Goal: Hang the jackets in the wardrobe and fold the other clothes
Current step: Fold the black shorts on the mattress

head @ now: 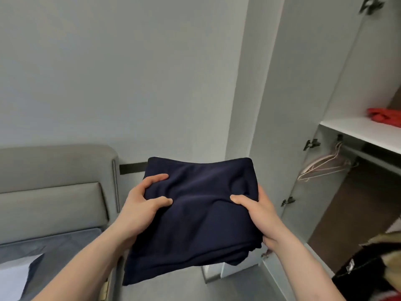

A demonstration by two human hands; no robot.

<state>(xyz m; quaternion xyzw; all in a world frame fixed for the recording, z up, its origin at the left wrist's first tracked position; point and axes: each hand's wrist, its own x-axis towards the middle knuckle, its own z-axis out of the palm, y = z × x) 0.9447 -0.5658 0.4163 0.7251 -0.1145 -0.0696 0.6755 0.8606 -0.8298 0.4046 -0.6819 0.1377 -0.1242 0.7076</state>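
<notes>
A folded dark navy garment (199, 216) is held up in front of me, between the bed and the open wardrobe. My left hand (143, 205) grips its left edge, thumb and forefinger curled over the top. My right hand (256, 211) grips its right edge, thumb on top and fingers hidden underneath. The wardrobe (325, 148) stands open on the right, with a white shelf (355, 129) and a rail below it carrying pale pink hangers (323, 166).
A red folded garment (386, 117) lies on the wardrobe shelf. Dark and beige clothes (373, 268) hang at the lower right. A grey bed headboard (54, 187) and bedding (43, 257) fill the left. The wardrobe door (288, 105) stands open beside the wall.
</notes>
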